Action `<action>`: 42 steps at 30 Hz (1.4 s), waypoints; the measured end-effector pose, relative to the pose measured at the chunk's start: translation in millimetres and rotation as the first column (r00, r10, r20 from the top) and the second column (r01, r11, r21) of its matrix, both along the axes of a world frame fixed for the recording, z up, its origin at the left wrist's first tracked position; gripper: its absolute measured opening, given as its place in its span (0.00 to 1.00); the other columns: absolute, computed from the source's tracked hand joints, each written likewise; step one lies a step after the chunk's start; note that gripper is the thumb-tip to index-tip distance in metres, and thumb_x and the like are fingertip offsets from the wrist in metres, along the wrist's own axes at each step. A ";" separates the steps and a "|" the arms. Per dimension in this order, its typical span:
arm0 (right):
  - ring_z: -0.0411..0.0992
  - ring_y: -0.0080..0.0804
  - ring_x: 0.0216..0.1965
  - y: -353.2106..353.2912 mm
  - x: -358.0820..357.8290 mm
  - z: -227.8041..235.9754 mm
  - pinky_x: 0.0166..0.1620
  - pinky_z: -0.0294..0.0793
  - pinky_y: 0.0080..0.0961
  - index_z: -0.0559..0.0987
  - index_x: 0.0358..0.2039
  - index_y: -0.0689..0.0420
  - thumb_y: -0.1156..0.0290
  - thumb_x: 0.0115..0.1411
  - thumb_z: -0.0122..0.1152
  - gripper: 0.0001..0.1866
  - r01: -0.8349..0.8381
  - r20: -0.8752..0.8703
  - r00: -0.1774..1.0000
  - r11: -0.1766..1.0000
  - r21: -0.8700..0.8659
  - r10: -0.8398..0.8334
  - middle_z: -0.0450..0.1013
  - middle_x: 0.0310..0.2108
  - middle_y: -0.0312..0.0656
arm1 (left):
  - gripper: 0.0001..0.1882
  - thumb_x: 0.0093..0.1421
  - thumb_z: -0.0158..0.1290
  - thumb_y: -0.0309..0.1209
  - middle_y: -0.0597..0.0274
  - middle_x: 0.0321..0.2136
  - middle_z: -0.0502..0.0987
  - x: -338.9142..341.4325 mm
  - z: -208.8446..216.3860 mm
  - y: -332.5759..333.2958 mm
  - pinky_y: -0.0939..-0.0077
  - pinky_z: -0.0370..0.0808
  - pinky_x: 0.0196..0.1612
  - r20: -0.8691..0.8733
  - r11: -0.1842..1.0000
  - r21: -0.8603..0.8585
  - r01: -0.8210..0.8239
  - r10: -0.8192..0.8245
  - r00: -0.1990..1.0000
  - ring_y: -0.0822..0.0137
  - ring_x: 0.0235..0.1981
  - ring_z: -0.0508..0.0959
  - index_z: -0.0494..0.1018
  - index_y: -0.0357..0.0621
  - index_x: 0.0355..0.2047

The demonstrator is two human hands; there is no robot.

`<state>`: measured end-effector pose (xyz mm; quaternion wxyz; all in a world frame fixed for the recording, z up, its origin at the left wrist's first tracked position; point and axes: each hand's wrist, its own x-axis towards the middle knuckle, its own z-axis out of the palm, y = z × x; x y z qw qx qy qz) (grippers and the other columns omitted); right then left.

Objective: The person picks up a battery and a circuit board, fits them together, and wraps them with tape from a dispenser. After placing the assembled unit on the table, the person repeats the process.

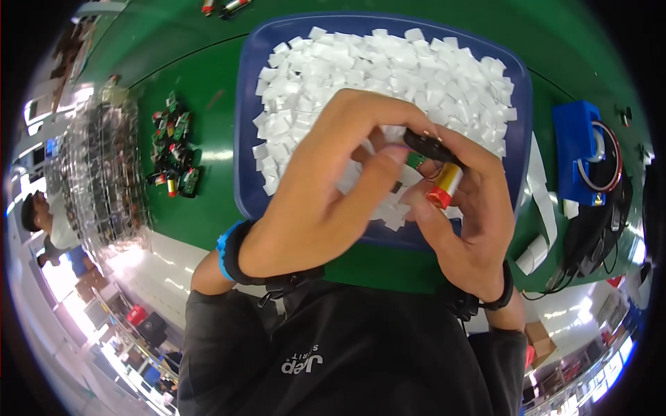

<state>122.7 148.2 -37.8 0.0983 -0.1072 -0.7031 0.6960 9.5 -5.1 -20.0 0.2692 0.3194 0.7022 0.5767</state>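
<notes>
Over a blue tub [248,125] heaped with small white square pieces [388,66], my two hands meet around one small assembly. It has a cylindrical battery [447,182] with a red end and a gold-silver body, a black oval part [426,145] and a bit of green circuit board [415,159]. My right hand [479,215] is closed around the battery, its thumb near the red end. My left hand [319,180] is curled with thumb and fingers at the black part and board. Its fingertips are partly hidden, so what exactly they pinch is unclear.
A pile of green boards with batteries [173,145] lies left on the green table [208,215]. Stacked clear plastic trays [107,166] stand farther left. To the right are a blue tape dispenser [572,152], a white strip [541,187] and a black bag [590,232].
</notes>
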 end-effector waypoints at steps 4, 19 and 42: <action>0.70 0.27 0.48 19.1 3.8 3.1 0.46 0.72 0.19 0.63 0.61 0.65 0.79 0.56 0.65 0.33 -0.203 -0.024 0.979 0.979 -0.024 0.203 0.68 0.50 0.43 | 0.19 0.61 0.45 0.17 0.59 0.41 0.75 -8.7 3.0 -5.8 0.82 0.73 0.34 0.245 0.993 -0.090 0.078 -0.053 0.968 0.74 0.37 0.76 0.66 0.35 0.53; 0.78 0.20 0.32 20.4 -5.5 7.6 0.26 0.75 0.12 0.76 0.41 0.63 0.76 0.59 0.67 0.12 0.055 0.245 0.970 0.985 -0.165 -0.013 0.79 0.36 0.42 | 0.24 0.55 0.56 0.16 0.57 0.41 0.76 -5.5 -2.8 -3.1 0.77 0.79 0.37 0.419 0.999 -0.037 -0.023 0.036 0.907 0.72 0.38 0.78 0.65 0.34 0.52; 0.74 0.31 0.42 38.6 -8.9 12.8 0.44 0.74 0.25 0.77 0.41 0.64 0.83 0.55 0.63 0.12 0.094 -0.014 0.995 0.950 0.297 -0.094 0.75 0.44 0.45 | 0.21 0.58 0.61 0.22 0.59 0.34 0.78 -14.5 1.4 -10.1 0.80 0.80 0.37 0.264 0.984 -0.158 0.077 -0.034 0.964 0.71 0.35 0.81 0.70 0.32 0.51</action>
